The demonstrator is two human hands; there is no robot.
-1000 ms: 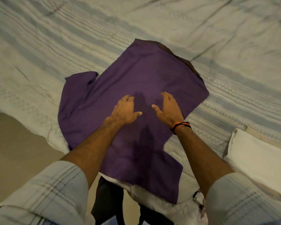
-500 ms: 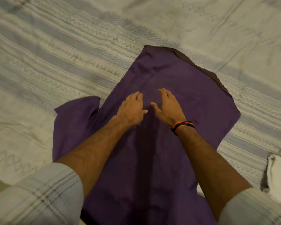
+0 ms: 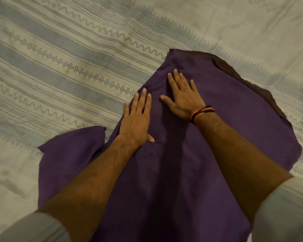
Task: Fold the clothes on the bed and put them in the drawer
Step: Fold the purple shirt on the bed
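Nearest you, your two grey sleeves (image 3: 33, 229) sit at the bottom corners, bare forearms reaching forward over the purple cloth (image 3: 182, 180), which lies spread on the bed (image 3: 59, 58) and runs under both arms and off the bottom edge. To the left of your left forearm a flap (image 3: 68, 154) of the same cloth sticks out sideways. Your left hand (image 3: 136, 119) lies flat on the cloth near its left edge, fingers straight and together, thumb out to the right, gripping nothing. Just ahead and to the right, your right hand (image 3: 184, 96) presses palm-down with fingers spread, also holding nothing; an orange-and-black band (image 3: 202, 113) circles that wrist. The hands are close but apart. Beyond your fingertips the cloth ends in a corner with a darker brown edge (image 3: 234, 67) along its right side, and past that is the striped, zigzag-patterned bedcover
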